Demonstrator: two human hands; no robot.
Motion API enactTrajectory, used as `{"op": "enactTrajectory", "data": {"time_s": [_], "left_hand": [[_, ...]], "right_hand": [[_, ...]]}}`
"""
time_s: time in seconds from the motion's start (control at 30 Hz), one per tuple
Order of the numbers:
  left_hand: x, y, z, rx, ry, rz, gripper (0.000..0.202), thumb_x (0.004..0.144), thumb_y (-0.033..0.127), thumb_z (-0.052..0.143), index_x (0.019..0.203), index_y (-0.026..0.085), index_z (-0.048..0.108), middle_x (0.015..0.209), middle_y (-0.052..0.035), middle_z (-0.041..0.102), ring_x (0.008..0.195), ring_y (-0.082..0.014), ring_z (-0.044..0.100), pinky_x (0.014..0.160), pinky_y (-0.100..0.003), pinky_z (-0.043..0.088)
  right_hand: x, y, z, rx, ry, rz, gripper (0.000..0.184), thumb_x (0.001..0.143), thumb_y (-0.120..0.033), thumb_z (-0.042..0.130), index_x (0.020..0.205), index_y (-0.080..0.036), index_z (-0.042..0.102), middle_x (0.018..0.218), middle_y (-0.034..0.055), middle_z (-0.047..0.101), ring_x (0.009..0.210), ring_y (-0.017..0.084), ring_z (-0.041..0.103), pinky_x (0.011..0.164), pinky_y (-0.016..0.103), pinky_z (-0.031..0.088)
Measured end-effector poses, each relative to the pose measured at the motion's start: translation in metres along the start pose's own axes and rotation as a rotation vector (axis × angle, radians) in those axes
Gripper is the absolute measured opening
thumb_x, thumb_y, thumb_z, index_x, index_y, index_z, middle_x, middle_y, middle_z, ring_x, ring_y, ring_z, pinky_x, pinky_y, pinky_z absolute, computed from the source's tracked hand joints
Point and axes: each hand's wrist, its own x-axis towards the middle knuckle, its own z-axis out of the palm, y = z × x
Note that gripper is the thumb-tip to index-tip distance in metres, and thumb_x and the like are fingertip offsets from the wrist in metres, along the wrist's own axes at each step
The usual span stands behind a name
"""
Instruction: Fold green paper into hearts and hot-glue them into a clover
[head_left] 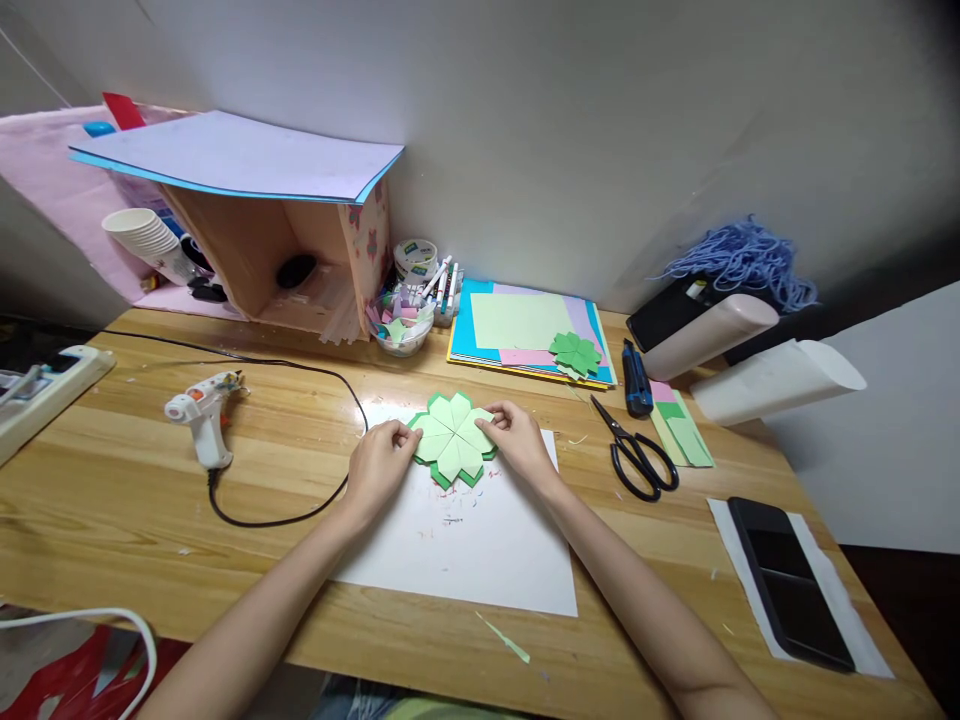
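Note:
A paper flower (453, 436) in two layers, light green over darker green, is held by its edges above a white sheet of paper (480, 560). My left hand (381, 462) pinches its left petal between thumb and fingers. On the opposite side, my right hand (517, 442) grips the right petal the same way. Crease or cut lines cross at the flower's centre. Coloured marks spot the white sheet below it. Whether the flower's underside touches the sheet, I cannot tell.
A glue gun (204, 412) with a black cord stands at left. Scissors (637, 455), a box cutter (637, 378) and a phone (787, 580) lie at right. Behind are a paper stack (517, 318) with a smaller green flower (576, 353), a scrap bowl (402, 330) and a cardboard box (247, 250).

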Motion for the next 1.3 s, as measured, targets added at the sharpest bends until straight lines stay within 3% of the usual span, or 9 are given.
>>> {"op": "enactTrajectory", "data": {"time_s": [0.97,1.2,1.3], "left_hand": [[0.002,0.0,0.003,-0.04,0.014,-0.024,0.026,0.079,0.043,0.048,0.069,0.02,0.054,0.069,0.0009,0.061,0.065,-0.0156,0.054,0.055,-0.025,0.031],[0.016,-0.013,-0.007,-0.299,0.088,-0.039,0.029,0.083,0.044,0.04,0.076,0.019,0.052,0.066,-0.0008,0.058,0.062,-0.0151,0.054,0.059,-0.026,0.039],[0.019,-0.017,-0.01,-0.339,0.126,-0.034,0.029,0.083,0.044,0.041,0.087,0.018,0.053,0.079,-0.0039,0.061,0.07,-0.0162,0.057,0.065,-0.028,0.042]], "right_hand": [[0.001,0.005,0.001,-0.009,-0.013,-0.012,0.027,0.067,-0.035,0.063,0.085,-0.015,0.059,0.064,-0.0021,0.053,0.057,0.012,0.049,0.055,0.024,0.039],[0.001,0.002,-0.001,-0.022,-0.025,-0.002,0.027,0.067,-0.035,0.062,0.086,-0.016,0.059,0.063,-0.0027,0.052,0.057,0.011,0.048,0.055,0.023,0.038],[0.001,0.002,-0.002,-0.021,-0.027,-0.006,0.027,0.068,-0.035,0.062,0.086,-0.016,0.059,0.063,-0.0027,0.052,0.057,0.011,0.048,0.054,0.023,0.038]]}}
